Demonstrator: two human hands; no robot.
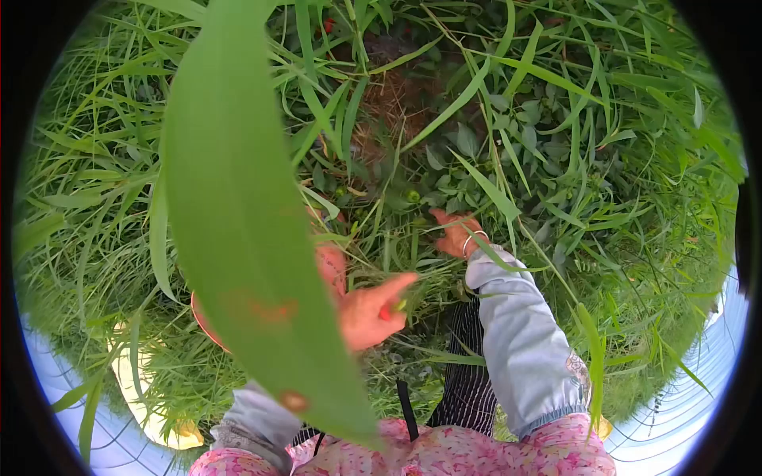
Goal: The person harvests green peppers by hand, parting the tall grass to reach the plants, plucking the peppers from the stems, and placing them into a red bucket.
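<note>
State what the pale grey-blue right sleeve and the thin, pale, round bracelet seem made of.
The sleeve is probably matte cloth: it creases softly and gathers at its upper edge. The bracelet is perhaps smooth metal, going by its pale, bright band, though plastic could look similar.

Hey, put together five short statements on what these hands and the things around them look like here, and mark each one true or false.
1. The left hand holds a small red thing. True.
2. The two hands are clasped together. False: they are apart, with the right hand in among the plants.
3. A large leaf hides part of the left arm. True.
4. The right wrist is bare. False: a pale bangle is on it.
5. The trousers are plain white. False: they are dark with pale stripes.
</note>
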